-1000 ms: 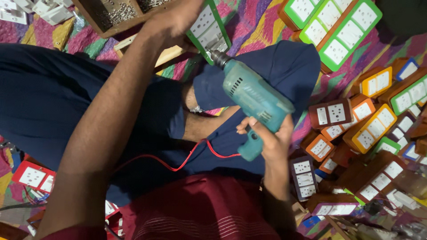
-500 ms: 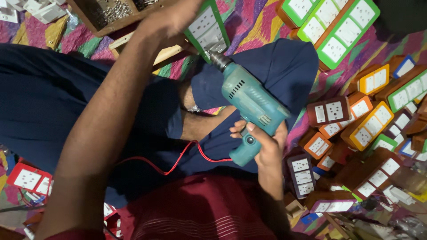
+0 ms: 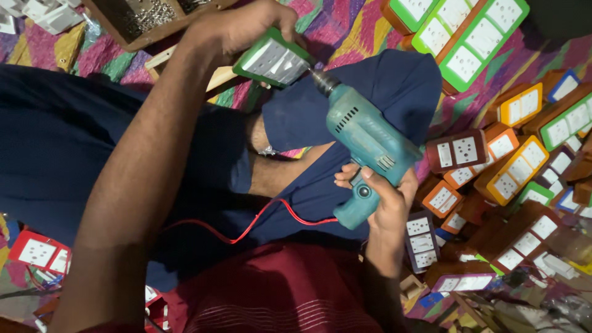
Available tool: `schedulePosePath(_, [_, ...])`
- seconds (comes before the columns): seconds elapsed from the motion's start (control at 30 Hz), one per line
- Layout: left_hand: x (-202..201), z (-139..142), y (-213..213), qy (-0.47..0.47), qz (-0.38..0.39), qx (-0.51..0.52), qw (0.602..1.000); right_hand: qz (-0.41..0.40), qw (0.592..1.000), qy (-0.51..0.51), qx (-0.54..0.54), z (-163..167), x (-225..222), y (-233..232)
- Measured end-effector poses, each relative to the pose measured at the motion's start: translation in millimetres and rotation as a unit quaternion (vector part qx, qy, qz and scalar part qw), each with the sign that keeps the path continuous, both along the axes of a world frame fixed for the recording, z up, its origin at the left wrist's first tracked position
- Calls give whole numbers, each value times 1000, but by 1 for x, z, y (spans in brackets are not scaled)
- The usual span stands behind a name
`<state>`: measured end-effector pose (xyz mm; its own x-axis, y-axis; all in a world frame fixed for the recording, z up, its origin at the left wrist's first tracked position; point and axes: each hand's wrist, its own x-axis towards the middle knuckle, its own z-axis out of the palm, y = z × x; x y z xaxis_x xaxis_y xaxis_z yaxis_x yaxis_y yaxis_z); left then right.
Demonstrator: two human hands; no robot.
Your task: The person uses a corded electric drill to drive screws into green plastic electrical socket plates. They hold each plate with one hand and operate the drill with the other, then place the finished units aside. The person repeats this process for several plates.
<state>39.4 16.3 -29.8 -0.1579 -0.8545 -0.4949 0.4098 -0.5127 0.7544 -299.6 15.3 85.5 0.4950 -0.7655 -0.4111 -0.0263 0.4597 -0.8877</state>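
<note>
A teal drill [image 3: 364, 139] is gripped at its handle by the right hand [image 3: 385, 200], fingers clenched round the grip, one finger laid near the trigger. The drill is angled up and to the left, its chuck touching the edge of a green-framed switch board [image 3: 274, 60]. That board is held by the left hand [image 3: 246, 24], fingers closed over its top edge, above the lap and approx. level w/ the knee. A red wire [image 3: 271, 219] is seen running from under the drill handle across the dark blue trousers [image 3: 55, 148]. A wooden tray [image 3: 142, 21] of small metal bits, prob. screws, sits just beyond the left hand. Many more boards, e.g. orange [image 3: 515, 169] and green [image 3: 468, 37] ones, are piled on the patterned cloth [image 3: 364, 31] to the right.
</note>
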Motion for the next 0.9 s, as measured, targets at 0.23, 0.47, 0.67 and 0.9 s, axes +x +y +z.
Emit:
schedulePosePath(0.23, [0,3,1,-36,6,11,999,-6,1000,25,-14,4,5,4])
schedulePosePath(0.47, [1,0,3,-73,6,13,997,-5,999,38,-5,4,7,2])
schedulePosePath(0.67, [1,-12,0,-90,-8,-27,996,12,999,48,-7,3,5,-4])
schedulePosePath(0.9, [4,-28,0,-72,19,-40,996,15,999,34,-8,-4,2,-4])
